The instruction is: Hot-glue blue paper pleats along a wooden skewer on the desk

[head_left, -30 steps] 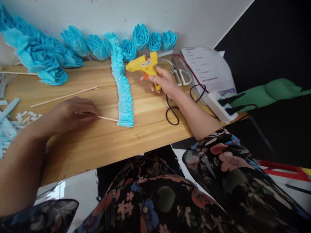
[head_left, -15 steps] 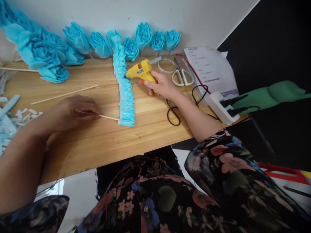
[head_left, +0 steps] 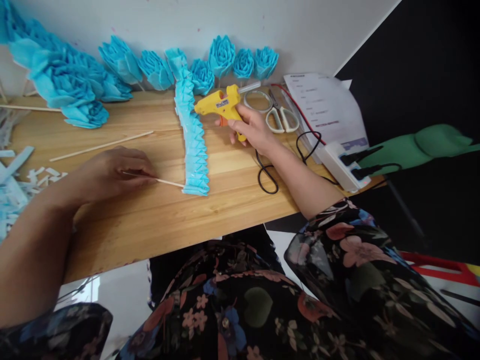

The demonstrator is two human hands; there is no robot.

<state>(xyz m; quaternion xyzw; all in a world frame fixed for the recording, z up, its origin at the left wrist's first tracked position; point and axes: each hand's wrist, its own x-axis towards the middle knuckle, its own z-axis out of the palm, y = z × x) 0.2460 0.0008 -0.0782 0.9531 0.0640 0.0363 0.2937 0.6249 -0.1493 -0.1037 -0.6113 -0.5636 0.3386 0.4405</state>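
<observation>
My left hand (head_left: 122, 170) pinches a thin wooden stick (head_left: 169, 182), whose far tip meets the near end of a pleated blue paper strip (head_left: 193, 145). The strip lies lengthwise away from me, its right edge folded into points and glossy spots along it. In my right hand (head_left: 252, 129) is a yellow hot glue gun (head_left: 221, 104) with a clear glue stick (head_left: 249, 87) poking from its back. The gun's nozzle points left, at the strip's right edge around its upper half. Whether it touches the paper I cannot tell.
Blue paper roses (head_left: 221, 55) line the wall, with a bunch (head_left: 63, 75) at left. Another stick (head_left: 101, 146) lies behind my left hand; white scraps (head_left: 15, 192) are at far left. Scissors (head_left: 282, 119), a tape roll (head_left: 258, 101), papers (head_left: 326, 107), a black cord (head_left: 268, 186) and a power strip (head_left: 347, 167) are at right.
My right hand has tilted the glue gun a little, its back end rising and shifting right, with the nozzle slightly higher along the strip. My left hand and the stick stay almost still.
</observation>
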